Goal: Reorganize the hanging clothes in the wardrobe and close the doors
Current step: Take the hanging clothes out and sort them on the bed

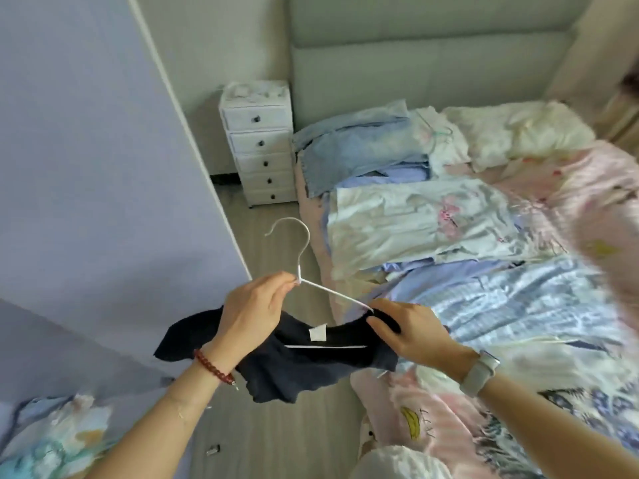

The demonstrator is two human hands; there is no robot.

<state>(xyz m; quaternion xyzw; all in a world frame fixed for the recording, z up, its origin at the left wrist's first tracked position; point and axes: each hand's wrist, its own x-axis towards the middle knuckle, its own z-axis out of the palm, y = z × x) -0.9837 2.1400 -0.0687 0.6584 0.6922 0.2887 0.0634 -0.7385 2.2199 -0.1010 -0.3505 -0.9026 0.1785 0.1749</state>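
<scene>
Hanging over the strip of bare floor (276,440) between the wardrobe door (86,167) and the bed (518,323), a dark shirt (311,371) is held on a white hanger (301,267); the hanger's neck is pinched by the left hand (252,312); the shirt's collar is gripped by the right hand (411,333).

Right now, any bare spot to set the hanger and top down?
Bare floor strip between wardrobe door and bed, up to the drawers. The bed is crowded with laid-out clothes. Both hands hold the hanger and dark top.
</scene>
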